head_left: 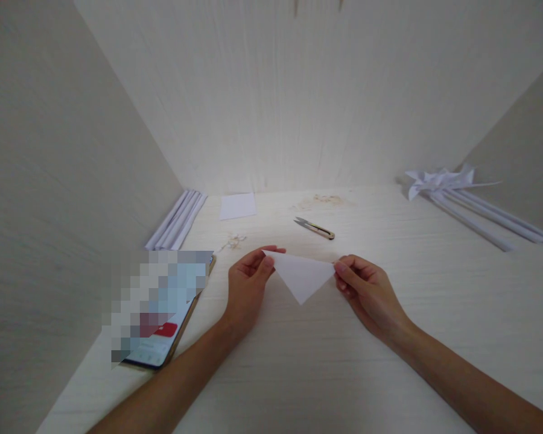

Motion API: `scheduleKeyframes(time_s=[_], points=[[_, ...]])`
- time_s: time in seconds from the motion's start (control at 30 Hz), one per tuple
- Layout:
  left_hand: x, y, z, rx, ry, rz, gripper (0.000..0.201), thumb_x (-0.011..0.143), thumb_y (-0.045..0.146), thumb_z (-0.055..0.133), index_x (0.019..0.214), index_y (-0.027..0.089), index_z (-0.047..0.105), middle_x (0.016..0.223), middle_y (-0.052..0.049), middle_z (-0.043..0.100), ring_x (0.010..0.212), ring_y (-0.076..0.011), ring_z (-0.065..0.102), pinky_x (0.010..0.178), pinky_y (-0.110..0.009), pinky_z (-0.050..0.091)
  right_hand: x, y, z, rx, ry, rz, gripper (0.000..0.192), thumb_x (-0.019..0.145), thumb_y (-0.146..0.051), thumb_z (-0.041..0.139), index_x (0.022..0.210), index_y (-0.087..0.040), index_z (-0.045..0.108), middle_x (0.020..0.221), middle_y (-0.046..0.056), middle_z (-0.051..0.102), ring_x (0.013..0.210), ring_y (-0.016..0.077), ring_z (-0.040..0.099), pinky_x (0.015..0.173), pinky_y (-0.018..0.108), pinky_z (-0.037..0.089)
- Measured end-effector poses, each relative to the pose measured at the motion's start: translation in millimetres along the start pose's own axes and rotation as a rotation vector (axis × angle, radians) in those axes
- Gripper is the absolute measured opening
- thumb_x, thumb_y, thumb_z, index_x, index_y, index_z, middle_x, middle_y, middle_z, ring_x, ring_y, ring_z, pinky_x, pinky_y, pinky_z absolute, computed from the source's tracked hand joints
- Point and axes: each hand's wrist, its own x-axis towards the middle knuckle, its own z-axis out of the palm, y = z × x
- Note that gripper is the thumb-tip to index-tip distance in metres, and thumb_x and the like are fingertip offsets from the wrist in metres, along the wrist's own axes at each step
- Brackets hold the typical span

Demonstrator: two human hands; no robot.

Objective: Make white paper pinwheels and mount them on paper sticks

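Note:
A white paper triangle (pixel 301 277), folded with its point toward me, is held just above the pale wooden table (pixel 326 367). My left hand (pixel 248 283) pinches its left corner between thumb and fingers. My right hand (pixel 366 286) pinches its right corner. Both forearms reach in from the bottom edge.
Small thread snips (pixel 314 227) lie beyond the paper. A flat white sheet (pixel 238 206) and rolled paper tubes (pixel 177 220) sit at the back left. A phone (pixel 163 328) lies at the left. Paper pinwheels on long sticks (pixel 452 190) rest at the back right. Pale walls enclose three sides.

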Motion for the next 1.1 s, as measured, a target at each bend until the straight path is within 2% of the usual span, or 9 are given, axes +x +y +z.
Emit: scheduleKeyframes(time_s=[0.13,0.37,0.6,0.8,1.1], points=[[0.2,1.8,2.0,-0.061,0.063,-0.045,0.021,0.059,0.028,0.068,0.074,0.013,0.066,0.076,-0.006,0.068,0.069,-0.0113,0.060,0.070,-0.025,0.048,-0.9,2.5,-1.0,-0.111,-0.006,-0.029,0.023,0.062,-0.033,0.067,0.056,-0.015,0.052,0.045,-0.005,0.045,0.043,0.0045,0.037,0.042,0.018,0.024],[1.1,0.7,1.9,-0.092,0.091,-0.029,0.020,0.059,0.029,0.068,0.071,0.014,0.067,0.072,-0.005,0.068,0.067,-0.0106,0.060,0.068,-0.024,0.048,-0.6,3.0,-0.2,-0.248,-0.005,-0.032,0.024,0.064,-0.036,0.064,0.059,-0.016,0.051,0.044,-0.005,0.044,0.042,0.0050,0.036,0.040,0.019,0.021],[1.4,-0.4,-0.9,-0.032,0.125,-0.002,0.020,0.061,0.033,0.066,0.069,0.014,0.068,0.070,-0.005,0.068,0.065,-0.0107,0.059,0.063,-0.023,0.047,-0.9,2.6,-0.2,-0.263,-0.015,-0.031,0.026,0.062,-0.038,0.064,0.058,-0.016,0.051,0.045,-0.005,0.044,0.043,0.0053,0.036,0.041,0.019,0.023],[0.6,0.6,-3.2,0.091,0.171,0.005,0.025,0.061,0.036,0.066,0.075,0.016,0.068,0.066,-0.003,0.066,0.057,-0.0082,0.055,0.047,-0.018,0.040,-1.6,0.7,1.0,-0.267,-0.024,-0.009,0.028,0.061,-0.039,0.065,0.057,-0.015,0.051,0.045,-0.005,0.045,0.043,0.0052,0.037,0.041,0.019,0.023],[1.6,0.5,-5.6,0.170,0.125,0.089,0.023,0.064,0.036,0.063,0.069,0.015,0.068,0.056,0.000,0.056,0.049,-0.0053,0.044,0.042,-0.017,0.033,-2.2,0.4,0.9,-0.271,-0.037,-0.001,0.028,0.061,-0.038,0.065,0.057,-0.015,0.051,0.045,-0.004,0.044,0.043,0.0054,0.036,0.041,0.019,0.022]])
